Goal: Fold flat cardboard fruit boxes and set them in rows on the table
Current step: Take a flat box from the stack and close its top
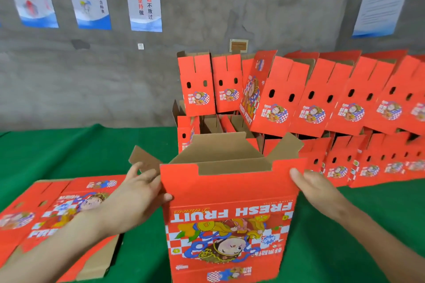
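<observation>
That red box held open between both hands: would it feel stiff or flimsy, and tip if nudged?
Probably light: the box is empty, thin card. Likely somewhat flexible, since its top flaps splay loosely. Apt to tip: the stacked boxes behind it lean.
</observation>
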